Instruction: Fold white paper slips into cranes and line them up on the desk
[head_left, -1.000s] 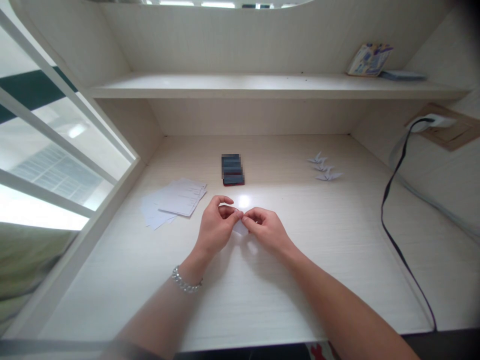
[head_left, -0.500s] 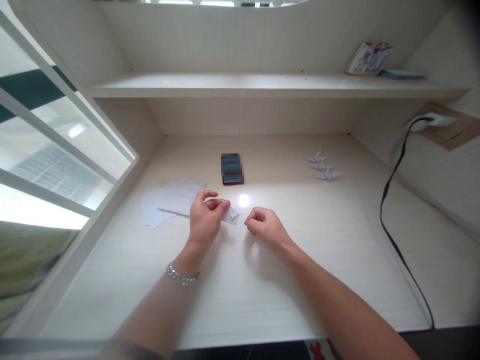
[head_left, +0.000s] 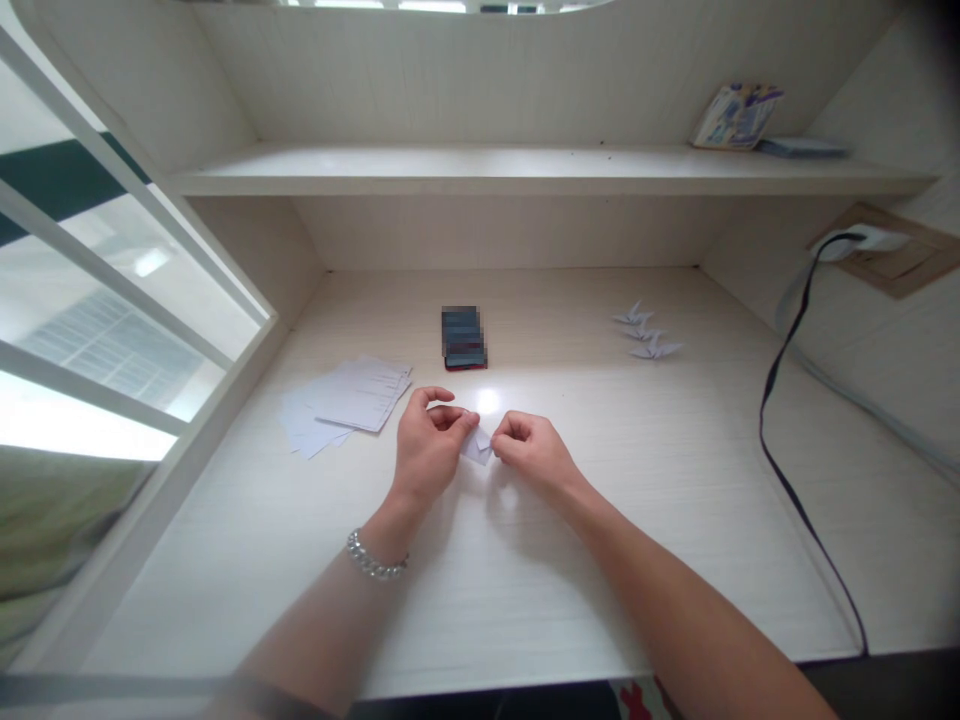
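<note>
Left hand and right hand are pinching folded paper right of the paper pile; it's probably feeling light, bendy, easily torn, needing soft edge pinches.

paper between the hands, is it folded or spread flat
Folded: the paper shows a flap lying over another layer. I cannot tell how many folds, as part is hidden.

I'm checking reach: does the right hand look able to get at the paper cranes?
Probably yes: nothing stands between the right hand and the paper cranes, though it's at the edge of the folded paper.
</note>
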